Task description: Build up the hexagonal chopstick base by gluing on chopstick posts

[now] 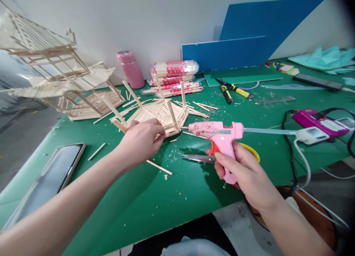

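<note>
My right hand [244,165] is wrapped round the handle of a pink hot glue gun [203,129], with a long clear glue stick [271,131] out of its back. The nozzle points left, close to the edge of a low base of wooden sticks [155,112] with several upright posts. At the front of that base is my left hand [142,139], its fingers curled in a pinch; what they grip is hidden. Behind and below the glue gun are scissors [198,158], partly covered by it and my right hand.
A tiered stick pavilion [50,69] stands at left, near a phone [59,167]. At the back are a pink bottle [131,69], bagged sticks [174,73], pliers [226,91] and blue boards [222,54]. A purple power strip [313,121] with cables lies right; loose sticks [159,167] and scraps litter the green table.
</note>
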Demonstrator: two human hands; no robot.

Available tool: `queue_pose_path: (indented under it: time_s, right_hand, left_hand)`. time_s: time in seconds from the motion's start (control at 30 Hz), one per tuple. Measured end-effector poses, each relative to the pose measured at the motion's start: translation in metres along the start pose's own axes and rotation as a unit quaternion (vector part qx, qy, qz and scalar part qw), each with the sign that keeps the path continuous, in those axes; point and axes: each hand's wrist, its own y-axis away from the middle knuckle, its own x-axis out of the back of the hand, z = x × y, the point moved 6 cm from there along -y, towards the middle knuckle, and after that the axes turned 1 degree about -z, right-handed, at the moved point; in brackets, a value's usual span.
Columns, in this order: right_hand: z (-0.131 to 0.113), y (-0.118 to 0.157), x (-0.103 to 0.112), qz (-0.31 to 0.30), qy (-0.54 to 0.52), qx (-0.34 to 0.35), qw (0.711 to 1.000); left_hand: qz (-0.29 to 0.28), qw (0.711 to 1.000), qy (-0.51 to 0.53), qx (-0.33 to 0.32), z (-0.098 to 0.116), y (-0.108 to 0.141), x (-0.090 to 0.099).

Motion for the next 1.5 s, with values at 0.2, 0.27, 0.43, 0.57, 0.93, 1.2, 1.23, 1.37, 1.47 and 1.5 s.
queue_pose_path:
  time_s: [0.2, 0.27, 0.43, 0.57, 0.93, 1.2, 1.23, 1.37, 1.47, 1.5]
  right_hand:
    - [-0.019, -0.005, -0.008, -0.005, 0.013, 0.046, 0.999]
    - [-0.027, -0.007, -0.01, 0.008, 0.022, 0.057, 0.998]
    - [-0.044, -0.017, -0.021, 0.002, 0.04, 0.071, 0.997]
    - [-0.058, -0.026, -0.03, -0.012, 0.049, 0.088, 0.995]
    - [-0.083, -0.044, -0.046, 0.011, 0.083, 0.118, 0.99]
    - [-0.084, -0.054, -0.047, 0.016, 0.079, 0.107, 0.991]
    - [-0.085, -0.055, -0.047, 0.018, 0.08, 0.107, 0.991]
    - [-0.087, -0.057, -0.045, 0.031, 0.092, 0.116, 0.988]
    - [-0.087, -0.058, -0.045, 0.026, 0.093, 0.113, 0.989]
    - [-0.086, -0.058, -0.045, 0.023, 0.095, 0.111, 0.989]
  left_hand:
    - [0.016, 0.998, 0.068, 0.002, -0.014, -0.011, 0.031]
    - [0.017, 0.996, 0.09, 0.012, -0.02, -0.013, 0.041]
    - [0.012, 0.992, 0.123, 0.009, -0.032, -0.017, 0.062]
    - [-0.002, 0.99, 0.144, -0.002, -0.04, -0.02, 0.074]
    - [-0.003, 0.98, 0.197, -0.001, -0.058, -0.026, 0.099]
    - [-0.01, 0.982, 0.187, -0.026, -0.06, -0.031, 0.104]
    - [-0.009, 0.982, 0.186, -0.029, -0.06, -0.031, 0.104]
    - [-0.007, 0.982, 0.184, -0.033, -0.061, -0.032, 0.104]
    - [-0.009, 0.982, 0.186, -0.033, -0.062, -0.032, 0.104]
    - [-0.008, 0.982, 0.186, -0.033, -0.062, -0.032, 0.104]
